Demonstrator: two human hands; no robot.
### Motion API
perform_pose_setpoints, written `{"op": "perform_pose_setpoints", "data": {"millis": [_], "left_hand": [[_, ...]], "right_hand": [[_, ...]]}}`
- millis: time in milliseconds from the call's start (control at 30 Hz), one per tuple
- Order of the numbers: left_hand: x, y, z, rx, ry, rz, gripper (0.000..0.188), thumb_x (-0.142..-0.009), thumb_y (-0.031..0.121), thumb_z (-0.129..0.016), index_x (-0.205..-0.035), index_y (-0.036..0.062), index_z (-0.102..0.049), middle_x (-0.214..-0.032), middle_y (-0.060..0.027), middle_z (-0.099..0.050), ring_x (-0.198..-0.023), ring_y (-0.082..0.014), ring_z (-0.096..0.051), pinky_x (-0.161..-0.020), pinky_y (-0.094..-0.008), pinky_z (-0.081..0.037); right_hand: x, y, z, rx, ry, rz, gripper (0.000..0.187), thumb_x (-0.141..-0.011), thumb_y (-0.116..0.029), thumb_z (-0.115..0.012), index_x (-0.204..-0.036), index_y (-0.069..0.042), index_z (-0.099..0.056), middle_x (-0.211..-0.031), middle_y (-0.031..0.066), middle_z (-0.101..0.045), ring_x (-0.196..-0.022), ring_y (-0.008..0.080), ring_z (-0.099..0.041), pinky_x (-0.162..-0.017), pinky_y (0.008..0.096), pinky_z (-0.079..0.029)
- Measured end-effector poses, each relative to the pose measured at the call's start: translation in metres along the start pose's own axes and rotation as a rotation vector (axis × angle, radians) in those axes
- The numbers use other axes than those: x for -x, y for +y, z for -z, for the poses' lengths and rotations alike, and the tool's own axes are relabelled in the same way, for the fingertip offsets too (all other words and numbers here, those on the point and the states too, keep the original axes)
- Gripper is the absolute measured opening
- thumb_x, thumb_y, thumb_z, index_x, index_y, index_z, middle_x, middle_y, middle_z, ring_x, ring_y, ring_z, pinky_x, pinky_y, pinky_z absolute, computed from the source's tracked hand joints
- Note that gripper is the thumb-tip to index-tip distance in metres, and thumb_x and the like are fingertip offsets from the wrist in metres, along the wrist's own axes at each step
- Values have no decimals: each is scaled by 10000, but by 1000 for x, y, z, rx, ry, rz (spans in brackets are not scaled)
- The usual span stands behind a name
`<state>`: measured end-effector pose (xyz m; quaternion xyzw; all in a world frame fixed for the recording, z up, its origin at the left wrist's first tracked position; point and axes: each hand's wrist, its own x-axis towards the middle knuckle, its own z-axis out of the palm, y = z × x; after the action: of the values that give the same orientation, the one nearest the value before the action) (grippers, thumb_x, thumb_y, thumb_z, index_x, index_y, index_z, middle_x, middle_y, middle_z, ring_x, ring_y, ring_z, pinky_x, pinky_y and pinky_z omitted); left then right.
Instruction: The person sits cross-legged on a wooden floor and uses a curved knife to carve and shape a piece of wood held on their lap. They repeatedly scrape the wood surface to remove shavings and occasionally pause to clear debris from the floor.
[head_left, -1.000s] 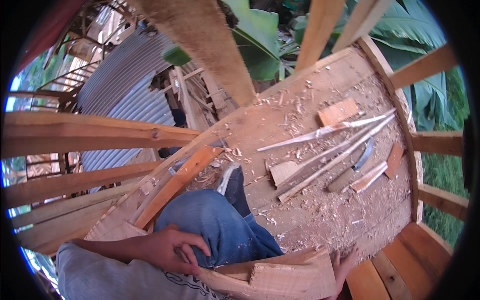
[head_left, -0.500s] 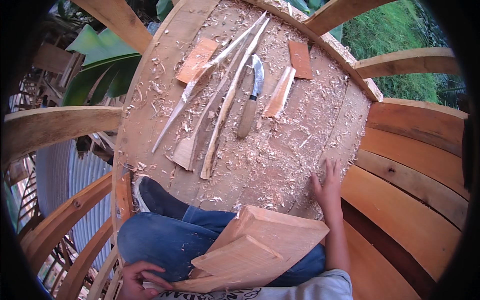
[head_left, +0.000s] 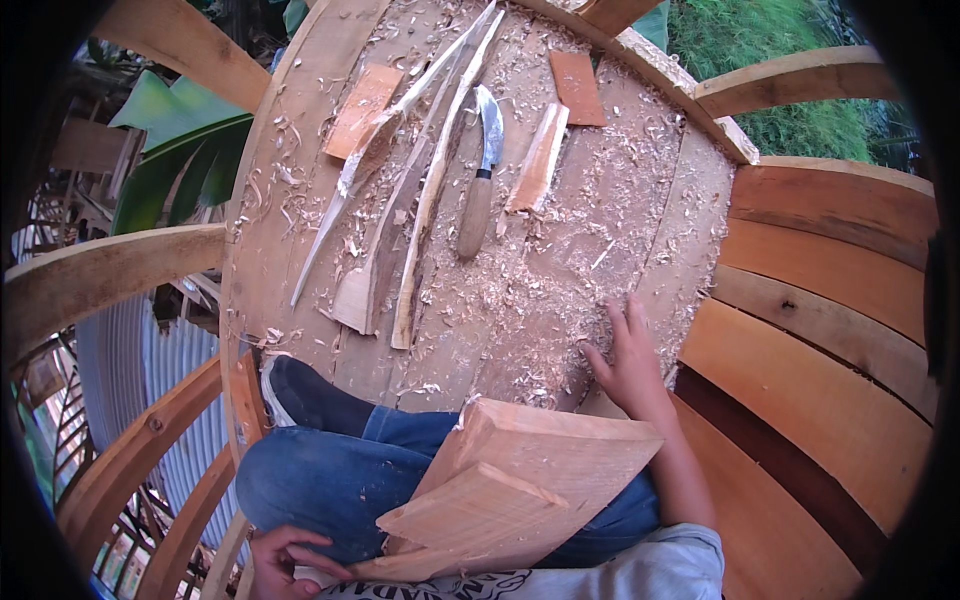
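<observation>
A thick, pale wooden block (head_left: 560, 450) with a stepped, cut face lies across my lap. My left hand (head_left: 290, 562) rests by my left thigh, fingers loosely bent and apart, near the block's lower left corner; whether it touches the wood is unclear. My right hand (head_left: 632, 365) reaches past the block's right side, fingers spread over the shavings-strewn boards, holding nothing. A knife with a curved blade and wooden handle (head_left: 474, 218) lies ahead, out of reach of both hands. Left of it lie long, narrow wood strips (head_left: 435, 200); to its right is a short split piece (head_left: 538, 160).
Wood shavings (head_left: 500, 310) cover much of the plank floor (head_left: 690, 200). Two flat reddish pieces, one left (head_left: 364, 110) and one right (head_left: 578, 88), lie farther off. Curved ribs (head_left: 120, 265) stand at the left, side planks (head_left: 800, 370) at the right. My shoe (head_left: 315, 395) is at the left.
My right hand has shifted left over the boards, its elbow swinging outward. The whole view has moved a little, so the floor items sit higher and farther left. My left hand stays by my thigh.
</observation>
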<state>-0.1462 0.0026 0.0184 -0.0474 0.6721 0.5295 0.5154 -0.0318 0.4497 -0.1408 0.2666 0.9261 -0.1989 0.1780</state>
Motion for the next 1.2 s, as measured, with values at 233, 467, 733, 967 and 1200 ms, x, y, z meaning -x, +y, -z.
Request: {"op": "perform_pose_setpoints", "data": {"millis": [233,467,733,967,1200], "left_hand": [[3,1,3,24,-3,-22,744,-784,585,-716,-1062,-76,-518,-738,-165,-715,-683,-177,-697,-655,-184,-466],[2,0,10,85,-86,13,653,-778,440,-771,-1116,-76,-557,-819,-156,-731,-788,-145,-696,-767,-227,-476],[2,-2,17,78,-161,50,565,-773,296,-797,-1140,-64,-563,-893,-139,-737,-929,-142,-687,-872,-248,-469],[0,12,15,110,-164,245,422,-803,56,-728,-1177,-34,-555,-900,-121,-739,-935,-132,-677,-864,-272,-487],[-2,21,13,67,-144,337,399,-789,-11,-710,-1159,-33,-561,-886,-140,-735,-914,-144,-687,-831,-271,-501]], "right_hand": [[-49,-51,-7,7,73,664,550,-826,-241,-701,-1326,-103,-518,-1449,195,-408,-1357,364,-380,-1096,495,-335],[-71,-82,-30,144,194,884,319,-798,-231,-707,-1088,-110,-649,-1254,99,-594,-1251,276,-510,-1111,504,-321],[-100,-111,0,97,246,978,380,-766,-164,-696,-1138,-109,-641,-1255,119,-593,-1219,275,-539,-1069,477,-384],[-130,-150,9,432,6,1176,582,-845,-158,-567,-1408,-177,-420,-1480,97,-395,-1388,257,-354,-1162,489,-242],[-159,-186,5,534,83,1298,520,-846,-149,-557,-1356,-115,-464,-1333,95,-488,-1295,242,-435,-1144,481,-273]]}}
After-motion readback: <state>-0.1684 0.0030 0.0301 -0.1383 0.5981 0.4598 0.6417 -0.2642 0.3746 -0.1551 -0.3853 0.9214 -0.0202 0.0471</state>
